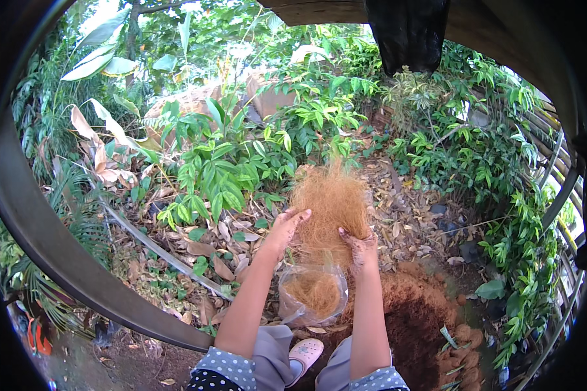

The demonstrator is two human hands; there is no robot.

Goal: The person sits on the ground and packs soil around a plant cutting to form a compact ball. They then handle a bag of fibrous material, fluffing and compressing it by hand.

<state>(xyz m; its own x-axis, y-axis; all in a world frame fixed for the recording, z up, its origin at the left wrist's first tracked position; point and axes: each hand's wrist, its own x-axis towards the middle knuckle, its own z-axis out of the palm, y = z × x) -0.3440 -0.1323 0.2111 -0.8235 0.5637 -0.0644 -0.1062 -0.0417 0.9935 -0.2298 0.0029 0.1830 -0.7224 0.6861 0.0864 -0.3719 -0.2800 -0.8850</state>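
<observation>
Both of my hands are raised in front of me at a loose clump of golden-brown fibre, which looks like coconut coir [330, 200]. My right hand [363, 249] grips its lower right side, with dark dirt on the fingers. At its left edge, my left hand [284, 232] has the thumb against the strands; its other fingers are partly hidden, and it appears to hold that side. Below the clump, between my forearms, a clear plastic bag [287, 313] stands open on the ground. More of the same fibre [318, 293] lies inside it.
A mound of reddish-brown soil or coir dust [413, 313] lies to the right, with brown lumps [462, 347] beside it. A curved metal bar [78, 254] sweeps across the left. Dry leaves [401, 220], leafy shrubs [220, 171] and rocks [188, 105] lie ahead. My pink clog [307, 353] shows below.
</observation>
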